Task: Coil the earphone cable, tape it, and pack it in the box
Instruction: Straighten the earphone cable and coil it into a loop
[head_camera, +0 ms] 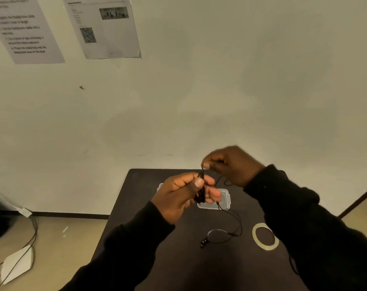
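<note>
While two printed white paper sheets (29,28) hang on the pale wall at upper left and a white face mask (16,264) lies on the floor at lower left, both hands work above the dark rectangular table (157,259). The left hand (178,196), in a black sleeve, is raised over the table with thumb and fingers pressed together, pinching a bundle of loops of the thin black earphone cable (201,192). Just behind and below this hand, a clear plastic box (222,203) rests on the table surface, partly hidden by the fingers. From the bundle, the loose remainder of the cable hangs down across the box, curves over the tabletop and ends at a black earbud (203,243) lying on the table nearer the person. The right hand (231,164), raised slightly higher and to the right, pinches a strand of the same cable between thumb and forefinger, just above the bundle. To the right of the earbud, a pale roll of tape (265,236) lies flat on the table, partly covered by the right sleeve.
</note>
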